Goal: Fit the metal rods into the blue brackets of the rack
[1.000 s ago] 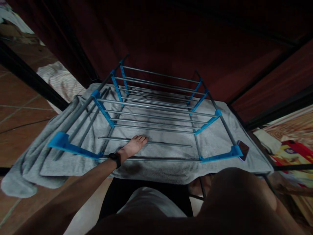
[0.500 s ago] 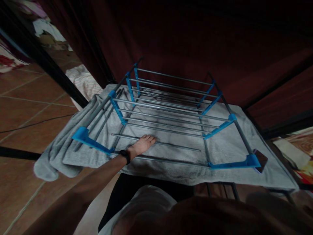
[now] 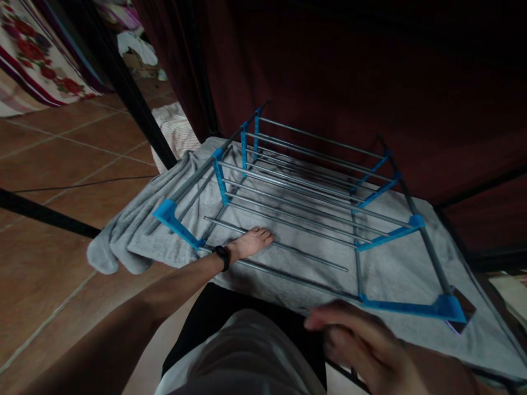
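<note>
A drying rack (image 3: 307,189) of grey metal tubes with blue plastic brackets lies on a grey blanket. Inside its front section, a loose thin metal rod (image 3: 309,256) runs roughly parallel to the front tube. My left hand (image 3: 253,243), with a black band on its wrist, reaches over the front tube and closes over the rod near its middle. Its palm side is hidden. My right hand (image 3: 358,334) is raised close to my body, short of the rack's front. Its fingers are curled and blurred, so whatever they may hold does not show.
The grey blanket (image 3: 407,269) covers a raised surface and hangs in folds at the left. A dark flat phone-like object (image 3: 463,312) lies under the right front bracket. Black frame posts (image 3: 135,99) and a dark red curtain (image 3: 329,71) surround it. Tiled floor (image 3: 53,159) lies left.
My right hand has come up into clear view at lower right. My left hand stays on the rod. The view has shifted, so the rack appears farther right and slightly turned.
</note>
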`<state>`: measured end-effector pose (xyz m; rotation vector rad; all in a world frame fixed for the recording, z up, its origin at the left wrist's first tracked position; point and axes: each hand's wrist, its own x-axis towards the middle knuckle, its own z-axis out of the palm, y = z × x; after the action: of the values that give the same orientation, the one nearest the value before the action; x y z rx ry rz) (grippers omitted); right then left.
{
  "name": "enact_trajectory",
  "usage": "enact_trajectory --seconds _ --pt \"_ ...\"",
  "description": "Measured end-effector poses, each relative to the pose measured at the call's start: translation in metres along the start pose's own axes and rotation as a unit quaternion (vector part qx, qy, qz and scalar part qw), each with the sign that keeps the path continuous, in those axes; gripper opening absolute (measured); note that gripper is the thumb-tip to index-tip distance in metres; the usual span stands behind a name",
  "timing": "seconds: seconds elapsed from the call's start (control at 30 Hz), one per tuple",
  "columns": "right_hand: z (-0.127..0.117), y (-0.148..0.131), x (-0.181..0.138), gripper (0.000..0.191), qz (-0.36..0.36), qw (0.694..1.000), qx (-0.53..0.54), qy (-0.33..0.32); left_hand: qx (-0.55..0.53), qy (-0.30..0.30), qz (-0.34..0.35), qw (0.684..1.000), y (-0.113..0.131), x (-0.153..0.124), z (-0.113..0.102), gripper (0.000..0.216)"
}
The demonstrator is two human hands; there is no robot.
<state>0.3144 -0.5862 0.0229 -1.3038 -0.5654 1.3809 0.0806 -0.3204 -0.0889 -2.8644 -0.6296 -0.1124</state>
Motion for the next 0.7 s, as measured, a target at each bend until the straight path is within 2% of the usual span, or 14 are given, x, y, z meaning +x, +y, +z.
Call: enact_trajectory --seconds 0.03,0.07,0.1,0.17,0.23,0.3,0.37,0.43,0.57,0.63,0.7 --pt "-0.003 0.011 0.006 0.032 -0.022 0.996 -0.085 -0.019 -0.001 0.001 0.000 1.000 0.000 0.000 0.000 0.038" --pt "-0.009 0.028 0.011 0.028 -0.057 0.979 -0.194 -0.036 -0.002 -0.001 0.001 1.000 0.001 -0.001 0.000 0.038" --pt "-0.017 0.050 0.013 0.029 -0.101 0.943 -0.313 -0.048 -0.002 -0.003 0.000 1.000 0.001 -0.001 -0.001 0.038" --pt "-0.042 0.100 0.009 0.043 -0.201 0.837 -0.507 -0.046 -0.004 -0.006 -0.003 1.000 0.001 -0.001 -0.003 0.039" --pt "-0.072 0.146 -0.005 0.061 -0.243 0.772 -0.586 -0.030 -0.008 -0.009 -0.011 1.000 0.001 -0.001 -0.005 0.040" --pt "-0.098 0.177 -0.021 0.072 -0.259 0.745 -0.615 0.001 -0.018 -0.017 -0.024 0.999 0.001 -0.001 -0.008 0.042" --pt "-0.112 0.187 -0.030 0.070 -0.257 0.754 -0.602 0.047 -0.034 -0.023 -0.044 0.998 0.001 -0.001 -0.010 0.043" --pt "-0.112 0.181 -0.027 0.056 -0.243 0.794 -0.550 0.093 -0.057 -0.012 -0.066 0.996 0.001 -0.003 -0.011 0.045" --pt "-0.083 0.139 0.010 0.032 -0.200 0.899 -0.355 0.161 -0.098 0.042 -0.097 0.989 0.001 -0.007 -0.013 0.036" --pt "-0.065 0.115 0.038 0.032 -0.176 0.937 -0.228 0.196 -0.102 0.069 -0.099 0.987 0.002 -0.008 -0.017 0.030" --pt "-0.049 0.093 0.065 0.039 -0.167 0.957 -0.088 0.220 -0.105 0.089 -0.087 0.987 0.005 -0.008 -0.022 0.030"
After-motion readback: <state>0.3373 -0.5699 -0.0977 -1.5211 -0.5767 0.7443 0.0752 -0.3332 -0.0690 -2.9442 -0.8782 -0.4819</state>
